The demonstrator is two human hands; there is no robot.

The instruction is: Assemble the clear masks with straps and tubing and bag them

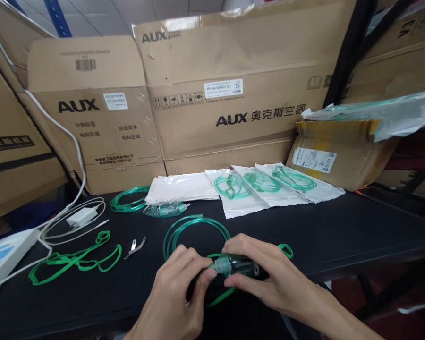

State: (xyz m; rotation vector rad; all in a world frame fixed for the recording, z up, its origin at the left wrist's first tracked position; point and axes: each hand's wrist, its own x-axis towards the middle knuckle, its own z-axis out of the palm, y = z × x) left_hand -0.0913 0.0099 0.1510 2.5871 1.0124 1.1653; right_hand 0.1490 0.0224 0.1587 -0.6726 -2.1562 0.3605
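Observation:
My right hand (260,269) is wrapped round a clear green oxygen mask (243,266), its narrow connector (222,266) pointing left. At that connector my left hand (180,285) pinches a pale green tube end between thumb and fingers; the fingers hide most of it. Behind my left hand lies a coil of green oxygen tubing (198,221), one free end on the table. A green elastic strap (221,297) hangs below the mask, and a loop of it (286,250) shows right of my right hand. A small metal strip (256,269) sits on the mask.
Behind are another mask (166,208), a tubing coil (129,199), a white pouch (184,187) and several packaged sets (239,193). Left lie green straps (74,259), metal strips (135,248), a white charger (82,216) and a power strip (7,259). Cardboard boxes (226,141) stand at the back.

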